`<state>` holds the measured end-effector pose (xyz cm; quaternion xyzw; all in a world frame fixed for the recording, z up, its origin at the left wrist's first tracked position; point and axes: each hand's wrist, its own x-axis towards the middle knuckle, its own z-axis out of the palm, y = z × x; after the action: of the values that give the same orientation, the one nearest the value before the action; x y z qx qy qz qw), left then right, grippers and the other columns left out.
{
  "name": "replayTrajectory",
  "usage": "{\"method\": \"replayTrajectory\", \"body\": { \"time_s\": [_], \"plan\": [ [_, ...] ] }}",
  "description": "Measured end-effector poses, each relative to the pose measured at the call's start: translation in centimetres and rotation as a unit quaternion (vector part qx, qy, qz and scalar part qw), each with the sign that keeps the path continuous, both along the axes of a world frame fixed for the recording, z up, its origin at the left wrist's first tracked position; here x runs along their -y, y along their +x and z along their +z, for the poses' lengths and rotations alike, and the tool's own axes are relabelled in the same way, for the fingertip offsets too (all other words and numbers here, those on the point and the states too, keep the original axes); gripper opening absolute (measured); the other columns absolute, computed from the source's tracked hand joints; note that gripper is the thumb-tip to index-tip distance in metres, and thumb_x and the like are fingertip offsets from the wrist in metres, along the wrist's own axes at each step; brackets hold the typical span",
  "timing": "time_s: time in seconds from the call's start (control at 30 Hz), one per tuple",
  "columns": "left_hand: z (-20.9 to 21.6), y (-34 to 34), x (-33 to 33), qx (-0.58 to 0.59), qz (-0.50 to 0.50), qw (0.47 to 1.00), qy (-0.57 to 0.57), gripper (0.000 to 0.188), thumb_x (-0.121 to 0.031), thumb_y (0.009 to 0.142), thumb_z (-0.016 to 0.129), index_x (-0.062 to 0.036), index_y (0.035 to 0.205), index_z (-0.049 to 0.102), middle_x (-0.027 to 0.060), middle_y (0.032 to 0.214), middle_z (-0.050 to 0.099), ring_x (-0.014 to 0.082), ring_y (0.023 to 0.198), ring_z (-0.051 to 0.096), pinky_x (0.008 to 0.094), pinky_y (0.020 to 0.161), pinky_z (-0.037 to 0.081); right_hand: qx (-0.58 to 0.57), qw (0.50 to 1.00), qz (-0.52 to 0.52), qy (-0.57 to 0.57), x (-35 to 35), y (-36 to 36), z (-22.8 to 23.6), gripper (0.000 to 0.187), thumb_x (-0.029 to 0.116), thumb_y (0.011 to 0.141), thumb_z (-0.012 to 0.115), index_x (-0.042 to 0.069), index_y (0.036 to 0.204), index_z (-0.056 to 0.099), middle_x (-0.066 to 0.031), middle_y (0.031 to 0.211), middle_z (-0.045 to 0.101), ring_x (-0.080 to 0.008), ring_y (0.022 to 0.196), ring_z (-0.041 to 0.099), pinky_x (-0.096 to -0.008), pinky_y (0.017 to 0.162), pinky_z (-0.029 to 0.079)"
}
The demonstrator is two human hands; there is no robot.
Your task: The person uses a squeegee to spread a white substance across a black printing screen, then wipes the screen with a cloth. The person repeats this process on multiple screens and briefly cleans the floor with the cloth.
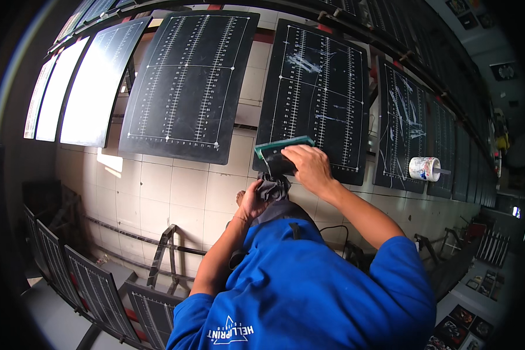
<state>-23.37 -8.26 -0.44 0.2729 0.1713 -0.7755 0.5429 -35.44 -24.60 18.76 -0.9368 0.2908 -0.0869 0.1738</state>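
In my right hand [310,166] is a squeegee with a green edge [284,145] and a dark body, its fingers wrapped round one end. The green edge is over the near end of a black printing board [338,125] with white ruler markings; I cannot tell whether it touches. White smears mark that board's far part. My left hand [251,202] grips a crumpled dark cloth [273,188] just below the squeegee, off the board's near edge.
Another black board [186,93] stands to the left, with glare-lit boards [102,81] beyond it. On a smeared board [399,131] at the right rests a paint-stained white pot [421,169] with a stick. Metal frames [166,254] stand behind on the tiled floor [140,201].
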Motion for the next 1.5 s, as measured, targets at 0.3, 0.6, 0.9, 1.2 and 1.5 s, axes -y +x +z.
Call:
{"method": "replayTrajectory", "body": {
  "time_s": [0.3,0.6,0.9,1.2,1.5],
  "plan": [
    [-0.3,1.1,-1.2,-0.009,-0.002,1.0,-0.016,0.04,-0.033,0.099,0.044,-0.0054,0.123,0.059,0.0115,0.118,0.066,0.0255,0.113,0.06,0.0426,0.102,0.044,-0.064,0.993,-0.102,0.002,-1.3,-6.0,0.8,0.047,-0.007,0.066,0.061,0.009,0.109,0.069,-0.004,0.111,0.069,-0.0245,0.104,0.065,-0.0369,0.088,0.051],
    [1.1,1.5,-1.6,0.02,-0.054,0.998,-0.015,0.041,-0.031,0.099,0.041,-0.0045,0.126,0.058,0.0117,0.121,0.065,0.0271,0.116,0.059,0.0437,0.105,0.042,0.054,0.995,-0.014,-0.088,1.6,0.2,-2.0,0.039,-0.003,0.075,0.061,0.014,0.108,0.072,-0.001,0.112,0.069,-0.0215,0.113,0.059,-0.0393,0.103,0.039],
    [0.8,-0.7,-1.2,0.003,-0.056,0.998,-0.01,0.04,-0.028,0.099,0.04,-0.0022,0.126,0.056,0.0129,0.119,0.065,0.0244,0.113,0.061,0.0396,0.104,0.043,-0.002,0.979,0.196,-0.048,3.7,-0.8,-2.5,0.042,-0.005,0.077,0.056,0.018,0.107,0.073,0.0033,0.115,0.069,-0.0182,0.115,0.058,-0.0361,0.103,0.037],
    [-1.3,-7.1,1.8,0.014,0.016,1.0,0.004,0.039,-0.031,0.1,0.04,-0.0038,0.123,0.058,0.0104,0.118,0.065,0.0218,0.114,0.059,0.039,0.103,0.043,-0.086,0.957,0.271,-0.053,6.3,-9.7,-0.8,0.045,-0.005,0.075,0.056,0.021,0.109,0.07,0.0074,0.115,0.067,-0.0162,0.116,0.056,-0.039,0.106,0.034],
    [-1.6,-13.2,1.5,0.104,0.318,0.942,-0.001,0.03,-0.03,0.097,0.05,-0.007,0.115,0.058,0.008,0.109,0.068,0.0223,0.102,0.064,0.0393,0.094,0.049,-0.112,0.94,0.314,-0.073,10.9,-19.6,0.5,0.04,-0.002,0.073,0.061,0.019,0.106,0.07,0.009,0.115,0.067,-0.0163,0.117,0.056,-0.0389,0.105,0.037]
  ]
}}
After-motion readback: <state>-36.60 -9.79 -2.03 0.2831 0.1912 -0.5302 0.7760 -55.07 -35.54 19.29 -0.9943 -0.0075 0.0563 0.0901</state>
